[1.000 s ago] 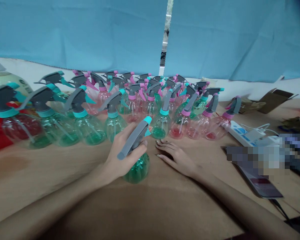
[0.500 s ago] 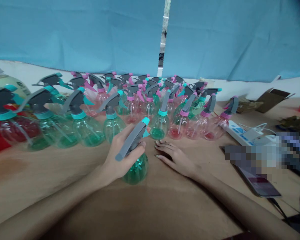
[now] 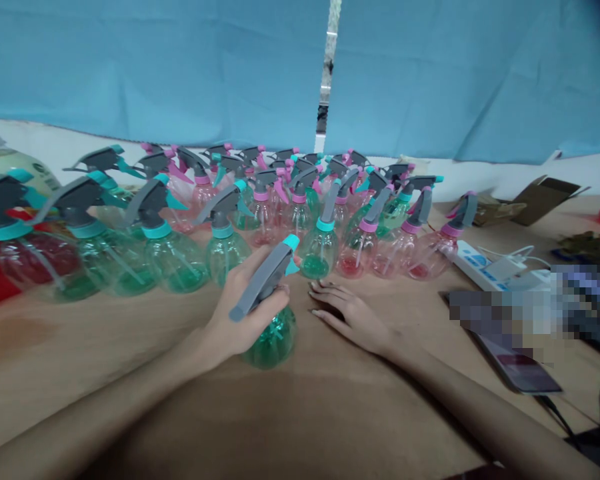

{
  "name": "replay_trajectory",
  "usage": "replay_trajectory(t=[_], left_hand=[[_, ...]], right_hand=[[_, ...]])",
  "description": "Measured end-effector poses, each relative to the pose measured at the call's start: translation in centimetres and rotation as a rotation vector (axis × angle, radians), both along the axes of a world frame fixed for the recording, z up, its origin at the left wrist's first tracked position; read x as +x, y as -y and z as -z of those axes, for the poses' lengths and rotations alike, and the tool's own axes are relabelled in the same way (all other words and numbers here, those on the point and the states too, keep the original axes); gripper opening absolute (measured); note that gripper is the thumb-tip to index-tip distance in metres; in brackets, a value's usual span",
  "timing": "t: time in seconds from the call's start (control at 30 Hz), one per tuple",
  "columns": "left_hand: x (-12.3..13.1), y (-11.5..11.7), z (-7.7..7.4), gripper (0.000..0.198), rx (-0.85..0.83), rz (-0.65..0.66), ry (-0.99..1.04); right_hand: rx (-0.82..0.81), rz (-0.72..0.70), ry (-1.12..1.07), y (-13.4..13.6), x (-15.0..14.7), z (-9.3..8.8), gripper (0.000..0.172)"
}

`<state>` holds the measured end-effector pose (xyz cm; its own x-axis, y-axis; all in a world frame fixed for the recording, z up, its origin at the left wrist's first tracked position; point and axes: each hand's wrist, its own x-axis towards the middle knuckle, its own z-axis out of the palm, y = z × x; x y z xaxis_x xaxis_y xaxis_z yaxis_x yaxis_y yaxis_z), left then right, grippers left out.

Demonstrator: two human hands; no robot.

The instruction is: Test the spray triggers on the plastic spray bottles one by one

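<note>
My left hand (image 3: 250, 313) is wrapped round the neck of a green spray bottle (image 3: 271, 343), just under its grey trigger head with a turquoise nozzle. The bottle stands on the wooden table (image 3: 330, 413) in front of me. To its right, my right hand (image 3: 353, 313) lies on the tabletop with fingers extended, holding nothing. Just beyond the fingertips stands another green spray bottle (image 3: 320, 257), with a pink spray bottle (image 3: 355, 257) beside it. My left fingers partly hide the held bottle's neck and collar.
Several green spray bottles (image 3: 175, 267) and pink ones fill the table's far side. At right lie a phone (image 3: 515, 367), a white power strip (image 3: 480, 267) with cables and an open cardboard box (image 3: 545, 200). A blue cloth (image 3: 180, 73) hangs behind.
</note>
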<state>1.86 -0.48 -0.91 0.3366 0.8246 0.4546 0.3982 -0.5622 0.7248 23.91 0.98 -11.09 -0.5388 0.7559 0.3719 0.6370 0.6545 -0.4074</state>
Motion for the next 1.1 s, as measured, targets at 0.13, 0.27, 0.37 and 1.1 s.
replay_trajectory(t=[0.13,0.27,0.37,1.1], left_hand=[[-0.06,-0.12,-0.37,0.003,0.033,-0.015,-0.036],[0.04,-0.14,-0.66,0.005,0.079,-0.018,-0.054],[0.05,-0.21,-0.71,0.002,0.092,-0.008,-0.048],[0.16,0.14,-0.38,0.009,0.002,-0.076,-0.036]], right_hand=[[-0.007,0.003,-0.002,-0.06,0.05,0.07,0.040],[-0.007,0.003,0.001,-0.03,0.05,0.03,0.040],[-0.005,0.005,0.004,-0.01,0.04,0.04,0.040],[-0.020,-0.007,-0.014,0.03,0.00,-0.13,0.039]])
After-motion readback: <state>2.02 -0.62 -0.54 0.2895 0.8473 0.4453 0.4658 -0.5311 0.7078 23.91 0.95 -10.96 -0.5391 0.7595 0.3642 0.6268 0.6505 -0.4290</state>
